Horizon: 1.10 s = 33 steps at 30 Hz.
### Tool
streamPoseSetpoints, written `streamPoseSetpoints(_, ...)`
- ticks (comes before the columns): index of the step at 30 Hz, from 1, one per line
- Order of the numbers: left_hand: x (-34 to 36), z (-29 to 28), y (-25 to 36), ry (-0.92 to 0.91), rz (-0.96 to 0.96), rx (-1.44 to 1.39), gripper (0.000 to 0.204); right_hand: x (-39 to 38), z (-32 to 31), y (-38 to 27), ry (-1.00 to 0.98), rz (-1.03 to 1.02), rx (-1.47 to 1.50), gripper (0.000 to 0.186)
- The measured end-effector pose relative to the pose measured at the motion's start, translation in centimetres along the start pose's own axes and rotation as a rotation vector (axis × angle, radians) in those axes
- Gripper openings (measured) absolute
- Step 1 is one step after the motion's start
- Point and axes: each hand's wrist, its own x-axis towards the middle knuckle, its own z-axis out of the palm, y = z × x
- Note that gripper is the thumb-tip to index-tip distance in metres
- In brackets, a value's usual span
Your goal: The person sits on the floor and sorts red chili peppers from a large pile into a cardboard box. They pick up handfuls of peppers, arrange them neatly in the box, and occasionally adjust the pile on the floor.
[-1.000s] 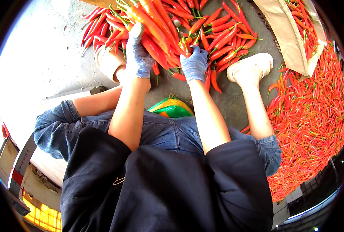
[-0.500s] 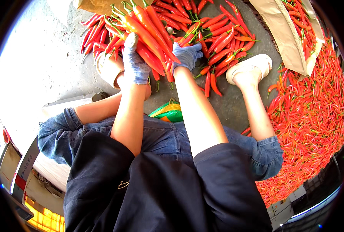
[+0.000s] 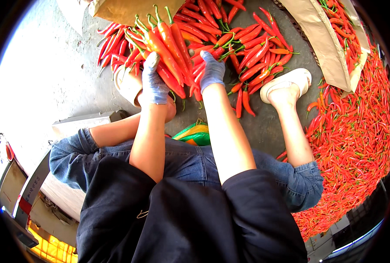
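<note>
My left hand [image 3: 153, 81], in a blue-grey glove, grips a bunch of long red chilli peppers [image 3: 168, 57] with green stems pointing up and away. My right hand [image 3: 212, 70], gloved the same, presses against the right side of that bunch, its fingers in among the peppers. A loose heap of red chillies [image 3: 243, 48] covers the dark ground just beyond both hands. My forearms come up from the lower edge over my denim-clad knees.
A wide carpet of smaller red chillies [image 3: 357, 131] spreads at the right. Brown paper sacks [image 3: 322, 39] lie at the top right and top middle. My pale sandalled foot [image 3: 287, 85] rests by the heap. A green and yellow object [image 3: 195, 133] sits between my legs.
Both hands have drawn the bunch of chillies together and lifted it off the heap; the bunch is tighter and held more upright than a second ago.
</note>
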Motion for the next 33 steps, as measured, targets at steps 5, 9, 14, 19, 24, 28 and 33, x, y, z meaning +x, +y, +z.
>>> streamPoseSetpoints(5,0.3,-0.2,-0.3,0.037,-0.063,0.058,0.074,2.1,-6.4,-2.4,-0.39,0.444,0.248,0.028)
streamPoseSetpoints(9,-0.1,-2.0,-0.8,-0.012,-0.188,0.072,0.074,-0.5,-11.1,-6.5,-0.59,0.498,0.109,0.044)
streamPoseSetpoints(14,0.8,-0.6,-5.0,-0.366,-0.508,0.4,0.074,-2.7,-9.2,-9.2,-0.587,0.273,0.053,0.046)
streamPoseSetpoints(19,0.1,2.5,-7.2,-0.362,-0.395,0.525,0.081,-2.9,-8.3,-10.5,-0.387,0.26,0.016,0.064)
streamPoseSetpoints(24,-0.6,7.8,-10.1,-0.473,-0.162,0.615,0.078,-3.3,-9.1,-16.7,-0.359,0.092,0.17,0.068)
streamPoseSetpoints(28,-0.7,15.3,-12.3,-0.548,0.312,0.743,0.071,-5.7,-9.5,-27.3,-0.507,0.393,0.006,0.045)
streamPoseSetpoints(33,-4.1,25.5,-13.2,-0.625,0.415,0.499,0.071,-7.3,-14.1,-33.7,-0.501,0.036,0.017,0.036)
